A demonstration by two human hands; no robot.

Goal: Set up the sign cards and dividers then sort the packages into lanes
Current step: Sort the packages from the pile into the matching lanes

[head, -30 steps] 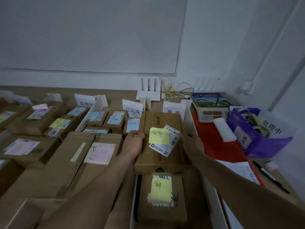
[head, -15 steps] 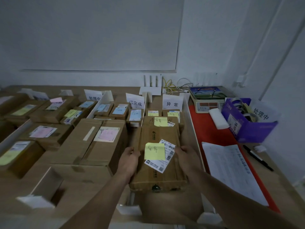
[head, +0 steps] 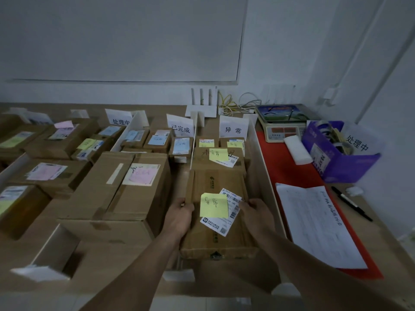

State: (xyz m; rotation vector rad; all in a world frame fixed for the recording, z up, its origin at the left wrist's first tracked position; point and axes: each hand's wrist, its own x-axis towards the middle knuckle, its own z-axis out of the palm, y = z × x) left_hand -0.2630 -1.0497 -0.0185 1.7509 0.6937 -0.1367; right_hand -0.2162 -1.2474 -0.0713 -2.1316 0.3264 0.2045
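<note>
- Near the front of the rightmost lane, under the "异常" sign card (head: 233, 129), a flat cardboard package (head: 216, 182) lies lengthwise beside the white divider (head: 262, 162). It sits just in front of another package (head: 215, 163) that carries a yellow note.
- The left hand (head: 179, 217) clasps the package's left long edge. The right hand (head: 257, 213) clasps the right edge, with its fingers curled onto the top face by the shipping label (head: 228, 221).
- The box looks stiff and corrugated, probably not heavy, though its contents are unknown. The two long edges are the sound places to hold it.
- The yellow sticky note (head: 214, 205) and the label's lifted corner could peel, so fingers are best kept off them.
- The underside is hidden, so whether the package rests on the counter (head: 388, 241) or is held clear of it cannot be told.
- The note's handwriting is hard to read, and the far-left packages are blurred.
</note>
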